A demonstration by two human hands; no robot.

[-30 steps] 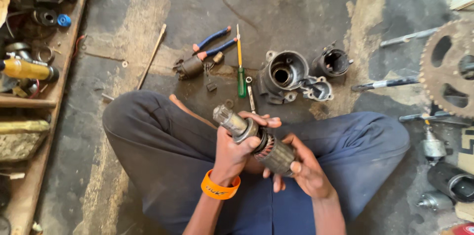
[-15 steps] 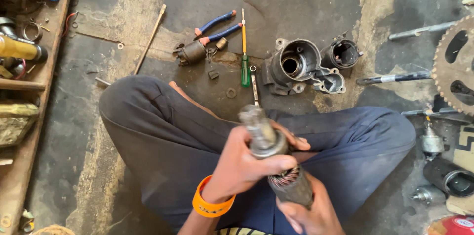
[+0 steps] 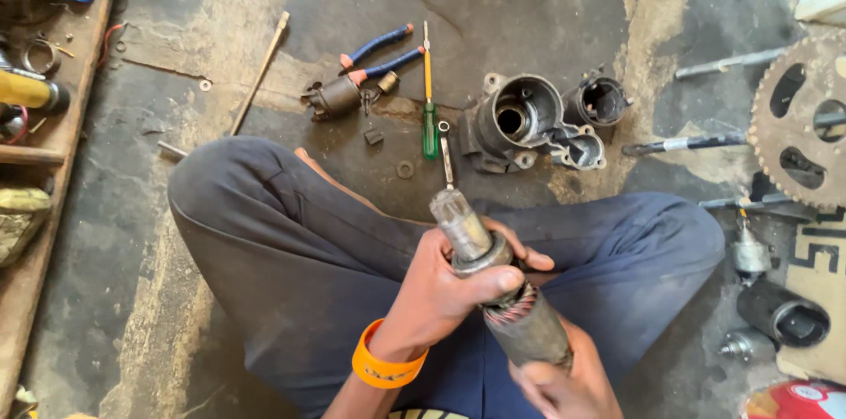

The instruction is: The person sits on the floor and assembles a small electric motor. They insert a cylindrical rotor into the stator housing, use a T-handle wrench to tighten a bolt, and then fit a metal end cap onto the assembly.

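I sit cross-legged on a stained concrete floor with a motor armature (image 3: 498, 291) held over my lap, its splined shaft pointing up and away. My left hand (image 3: 449, 291), with an orange band on the wrist, wraps around the shaft collar near the copper windings. My right hand (image 3: 560, 384) grips the lower, thicker end of the armature near the bottom of the view. Beyond my knees lie a grey metal motor housing (image 3: 515, 119) and a smaller round end cap (image 3: 604, 102).
Blue-handled pliers (image 3: 379, 58), a green and yellow screwdriver (image 3: 429, 106), a small solenoid (image 3: 335, 97) and a thin rod (image 3: 260, 71) lie on the floor ahead. A large sprocket (image 3: 802, 119) is at right. A wooden ledge with parts (image 3: 35, 93) runs along the left.
The armature has swung from lying across my lap to standing steeper, shaft end up. My left hand slid to the collar; my right hand dropped to the lower end. The view moved closer.
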